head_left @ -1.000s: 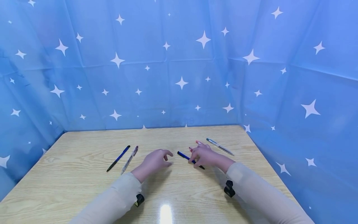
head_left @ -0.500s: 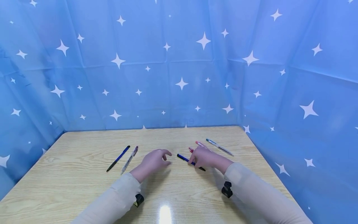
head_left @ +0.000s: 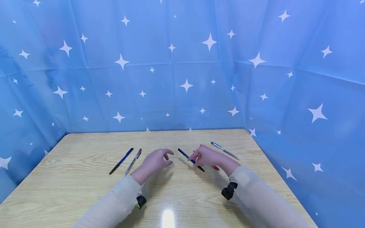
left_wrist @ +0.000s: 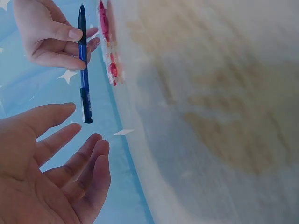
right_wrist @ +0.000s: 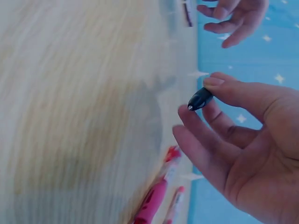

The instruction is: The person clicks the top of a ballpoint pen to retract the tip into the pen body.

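Note:
My right hand [head_left: 207, 155] pinches a blue pen with black ends [head_left: 183, 153] between thumb and fingers, over the middle of the table. In the left wrist view this blue pen [left_wrist: 84, 100] is off the tabletop, its far end toward my left hand. The right wrist view shows only its dark pointed tip [right_wrist: 201, 99]. My left hand [head_left: 155, 161] hovers to the left with fingers loosely bent, holding nothing and apart from the pen. Beneath and behind my right hand lie a pink pen [right_wrist: 152, 200] and a slimmer pink-tipped pen [right_wrist: 175, 205], mostly hidden in the head view.
Left of my left hand, another blue and black pen [head_left: 121, 161] and a clear pen with a purple end [head_left: 133, 162] lie on the wooden table [head_left: 71, 177]. A teal-ended clear pen [head_left: 224, 150] lies at the right. A blue star-patterned curtain [head_left: 159, 95] stands behind.
The blue pen has been lifted from the tabletop and its left end has risen. My right hand has shifted slightly left with it. My left hand has barely moved.

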### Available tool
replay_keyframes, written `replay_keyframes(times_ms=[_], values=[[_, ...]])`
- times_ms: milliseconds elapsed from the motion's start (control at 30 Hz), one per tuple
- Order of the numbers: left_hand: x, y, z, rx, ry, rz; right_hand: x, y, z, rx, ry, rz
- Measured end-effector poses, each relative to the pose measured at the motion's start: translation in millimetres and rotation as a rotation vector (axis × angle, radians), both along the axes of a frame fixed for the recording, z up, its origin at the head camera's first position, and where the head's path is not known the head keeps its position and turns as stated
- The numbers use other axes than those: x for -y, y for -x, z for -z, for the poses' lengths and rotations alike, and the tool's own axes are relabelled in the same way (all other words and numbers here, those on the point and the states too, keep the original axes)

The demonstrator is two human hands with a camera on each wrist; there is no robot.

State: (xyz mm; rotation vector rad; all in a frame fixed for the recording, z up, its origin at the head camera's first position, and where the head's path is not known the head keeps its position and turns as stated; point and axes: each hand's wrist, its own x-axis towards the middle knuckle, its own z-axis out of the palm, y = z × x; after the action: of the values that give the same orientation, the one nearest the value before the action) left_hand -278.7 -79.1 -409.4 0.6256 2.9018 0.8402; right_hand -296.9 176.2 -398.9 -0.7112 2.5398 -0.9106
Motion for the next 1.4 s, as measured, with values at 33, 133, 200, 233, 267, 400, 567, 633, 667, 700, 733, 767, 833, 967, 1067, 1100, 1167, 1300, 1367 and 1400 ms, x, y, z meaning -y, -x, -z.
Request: replay_keyframes(times_ms=[33,133,200,233,267,400,567,633,667,700,733,767,833,967,1067,1100,1167,1300,1367,1400], values=[[0.1,0.4,-1.3,-0.003,-0.006,-0.004,1,-0.3,-1.8,0.022,0.025,0.022],[0.0,2.3,-6.2,-0.023,-0.015,-0.025,4,-0.7,-6.3,0.068,0.094,0.078],[-0.3,4.1,-10.4,-0.035,-0.033,-0.039,6,-1.2,-9.5,0.087,0.149,0.105],[-0.6,4.9,-13.0,-0.043,-0.041,-0.044,8,-1.2,-10.9,0.093,0.176,0.111],[-0.8,5.9,-15.6,-0.045,-0.053,-0.048,9,-1.3,-12.2,0.097,0.202,0.118],[-0.4,8.4,-26.0,-0.027,-0.137,-0.048,17,-2.5,-16.7,0.109,0.287,0.132],[1.9,8.5,-39.6,0.007,-0.291,-0.051,28,-8.0,-22.0,0.11,0.391,0.154],[1.4,7.8,-45.1,0.016,-0.36,-0.051,33,-10.9,-23.7,0.118,0.443,0.167],[0.8,7.6,-47.4,0.019,-0.392,-0.047,35,-12.4,-24.5,0.123,0.471,0.175],[0.0,7.3,-49.6,0.019,-0.421,-0.045,36,-13.7,-25.0,0.127,0.497,0.182],[-1.0,6.9,-51.7,0.017,-0.443,-0.042,38,-15.0,-25.5,0.128,0.525,0.187],[-2.1,6.4,-53.8,0.012,-0.464,-0.038,40,-15.8,-25.7,0.129,0.549,0.19],[-4.3,5.5,-57.0,-0.006,-0.491,-0.028,42,-17.3,-26.5,0.127,0.6,0.196],[-8.8,2.7,-63.1,-0.036,-0.554,-0.004,44,-18.9,-26.7,0.122,0.692,0.199],[-12.1,0.2,-67.9,-0.05,-0.627,0.012,45,-20.2,-26.2,0.117,0.741,0.201],[-13.0,-0.6,-69.6,-0.055,-0.648,0.016,45,-20.9,-26.2,0.115,0.754,0.203],[-14.7,-2.5,-72.7,-0.066,-0.684,0.021,46,-22.1,-25.9,0.11,0.779,0.204],[-17.5,-6.0,-77.0,-0.068,-0.738,0.013,48,-25.3,-26.5,0.11,0.832,0.192],[-18.9,-8.2,-78.2,-0.058,-0.786,0.011,48,-26.7,-27.0,0.115,0.856,0.184],[-19.3,-9.5,-78.5,-0.051,-0.817,0.011,49,-27.4,-27.3,0.118,0.869,0.178]])
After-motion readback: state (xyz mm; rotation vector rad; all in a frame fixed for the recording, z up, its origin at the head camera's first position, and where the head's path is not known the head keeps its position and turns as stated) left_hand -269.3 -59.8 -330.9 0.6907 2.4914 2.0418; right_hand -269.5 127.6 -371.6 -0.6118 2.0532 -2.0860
